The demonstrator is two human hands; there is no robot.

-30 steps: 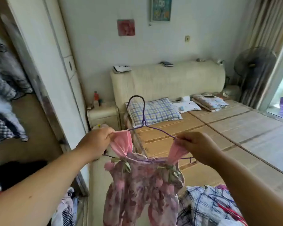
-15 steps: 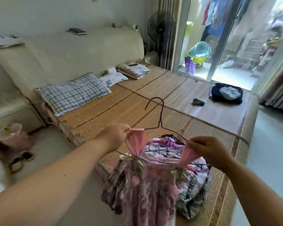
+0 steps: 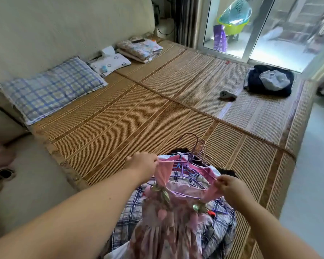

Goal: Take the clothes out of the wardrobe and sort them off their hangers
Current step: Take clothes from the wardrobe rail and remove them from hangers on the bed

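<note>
Where the dress (image 3: 168, 230) hangs, mat edge (image 3: 61, 158) seems near.

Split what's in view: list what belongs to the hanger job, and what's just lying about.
Job: pink floral dress, held at its straps by left hand and right hand; its purple hanger; clothes pile with hangers.
Lying about: checked pillow; folded bedding; dark bundle.

Bed (image 3: 120, 118) is covered by a woven mat. Checked pillow (image 3: 51, 88), white pillow (image 3: 110, 64) and folded bedding (image 3: 140, 48) are lined along the headboard. Dark bundle (image 3: 269, 81) is placed far right. Clothes pile (image 3: 224, 221) is heaped at the near edge.
</note>
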